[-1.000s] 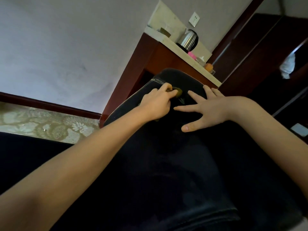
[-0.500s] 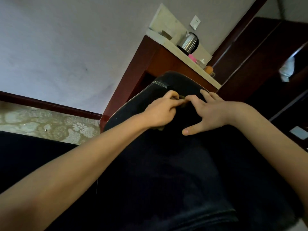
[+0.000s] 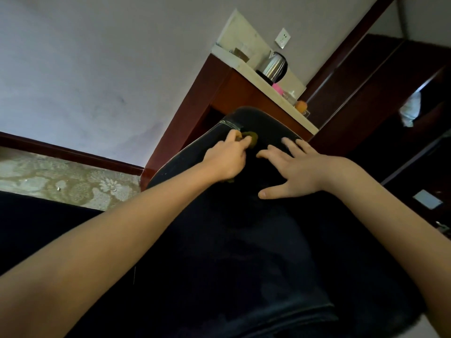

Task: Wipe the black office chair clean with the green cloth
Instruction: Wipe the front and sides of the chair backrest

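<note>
The black office chair (image 3: 244, 240) fills the lower middle of the head view, its top edge near the wooden cabinet. My left hand (image 3: 227, 159) grips the bunched green cloth (image 3: 251, 139) against the chair's upper part; a bit of cloth pokes out past the fingertips and another below the palm. My right hand (image 3: 297, 169) rests flat on the chair just to the right, fingers spread and straight, about a finger's width from the cloth.
A reddish wooden cabinet (image 3: 219, 98) stands right behind the chair, with a steel kettle (image 3: 274, 67), a pink item and an orange item on its pale top. Dark wooden furniture (image 3: 378, 93) rises at the right. Patterned floor (image 3: 61, 176) lies at the left.
My left hand has slid the cloth a little up toward the chair's top edge. My right hand has drawn slightly away from the cloth after meeting it half a second ago.
</note>
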Demonstrator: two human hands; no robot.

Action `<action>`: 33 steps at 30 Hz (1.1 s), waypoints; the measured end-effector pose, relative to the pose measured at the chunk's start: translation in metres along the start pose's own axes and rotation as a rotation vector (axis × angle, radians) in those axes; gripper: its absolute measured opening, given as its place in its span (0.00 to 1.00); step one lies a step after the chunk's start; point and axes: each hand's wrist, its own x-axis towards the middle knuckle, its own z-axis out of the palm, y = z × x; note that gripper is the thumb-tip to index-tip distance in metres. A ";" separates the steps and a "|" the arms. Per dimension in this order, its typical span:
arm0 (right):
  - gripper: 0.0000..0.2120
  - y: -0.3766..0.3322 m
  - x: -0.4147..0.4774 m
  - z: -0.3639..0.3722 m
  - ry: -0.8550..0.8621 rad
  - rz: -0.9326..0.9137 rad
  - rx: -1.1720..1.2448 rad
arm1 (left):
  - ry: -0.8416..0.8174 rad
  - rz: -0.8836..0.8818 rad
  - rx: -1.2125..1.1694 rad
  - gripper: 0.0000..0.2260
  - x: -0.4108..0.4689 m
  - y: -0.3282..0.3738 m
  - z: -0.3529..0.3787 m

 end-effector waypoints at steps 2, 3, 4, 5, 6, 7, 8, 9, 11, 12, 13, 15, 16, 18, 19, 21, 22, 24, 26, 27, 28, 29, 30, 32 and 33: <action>0.40 -0.002 0.006 0.003 0.028 -0.014 -0.061 | 0.036 -0.035 -0.118 0.19 0.000 -0.001 0.006; 0.38 -0.004 0.009 0.004 0.042 -0.020 -0.088 | 0.067 -0.035 -0.162 0.19 -0.004 -0.001 0.009; 0.37 -0.006 0.012 0.005 0.052 -0.026 -0.111 | 0.101 -0.031 -0.195 0.19 -0.010 -0.002 0.012; 0.36 -0.007 0.014 0.006 0.057 -0.028 -0.131 | 0.126 -0.029 -0.221 0.19 -0.016 -0.004 0.015; 0.35 -0.008 0.017 0.007 0.060 -0.029 -0.146 | 0.137 -0.029 -0.239 0.19 -0.023 -0.007 0.018; 0.35 -0.007 0.018 0.007 0.061 -0.027 -0.159 | 0.135 -0.026 -0.252 0.19 -0.030 -0.010 0.020; 0.34 -0.007 0.019 0.008 0.061 -0.023 -0.168 | 0.130 -0.022 -0.261 0.19 -0.035 -0.012 0.022; 0.34 -0.007 0.019 0.008 0.057 -0.018 -0.174 | 0.125 -0.017 -0.270 0.19 -0.038 -0.014 0.023; 0.33 -0.006 0.020 0.008 0.058 -0.011 -0.175 | 0.121 -0.008 -0.271 0.19 -0.037 -0.016 0.023; 0.32 -0.006 0.022 0.008 0.064 -0.011 -0.177 | 0.127 -0.002 -0.253 0.19 -0.034 -0.017 0.023; 0.31 -0.006 0.026 0.007 0.070 -0.010 -0.181 | 0.134 0.005 -0.227 0.19 -0.031 -0.017 0.024; 0.30 -0.006 0.034 0.005 0.078 -0.009 -0.196 | 0.148 0.004 -0.180 0.19 -0.024 -0.019 0.024; 0.31 -0.005 0.039 0.003 0.078 -0.007 -0.202 | 0.149 0.003 -0.161 0.19 -0.020 -0.021 0.025; 0.30 -0.003 0.045 0.002 0.075 -0.007 -0.203 | 0.143 0.009 -0.110 0.19 -0.009 -0.025 0.024; 0.30 -0.002 0.046 0.002 0.074 -0.010 -0.200 | 0.137 0.010 -0.086 0.19 -0.001 -0.027 0.023; 0.30 -0.001 0.047 0.003 0.071 -0.016 -0.188 | 0.127 0.019 -0.049 0.19 0.018 -0.027 0.018; 0.29 -0.001 0.047 0.003 0.070 -0.017 -0.183 | 0.118 0.022 -0.028 0.19 0.027 -0.026 0.015; 0.29 0.000 0.049 0.004 0.070 -0.016 -0.180 | 0.105 -0.002 0.003 0.19 0.042 -0.024 0.009; 0.29 -0.001 0.050 0.004 0.066 -0.016 -0.176 | 0.127 -0.046 0.028 0.18 0.049 -0.026 0.005; 0.29 -0.002 0.051 0.003 0.065 -0.017 -0.172 | 0.146 -0.056 0.053 0.18 0.049 -0.028 0.005; 0.29 -0.003 0.051 0.003 0.064 -0.018 -0.167 | 0.156 -0.058 0.076 0.18 0.049 -0.031 0.007; 0.29 -0.004 0.052 0.002 0.062 -0.020 -0.164 | 0.158 -0.056 0.083 0.18 0.048 -0.034 0.009; 0.29 -0.004 0.051 0.002 0.059 -0.021 -0.161 | 0.157 -0.063 0.074 0.19 0.050 -0.036 0.011; 0.29 -0.005 0.051 0.000 0.045 -0.020 -0.149 | 0.151 -0.093 0.059 0.19 0.056 -0.041 0.009; 0.29 -0.006 0.051 -0.001 0.038 -0.020 -0.144 | 0.147 -0.111 0.063 0.19 0.060 -0.046 0.008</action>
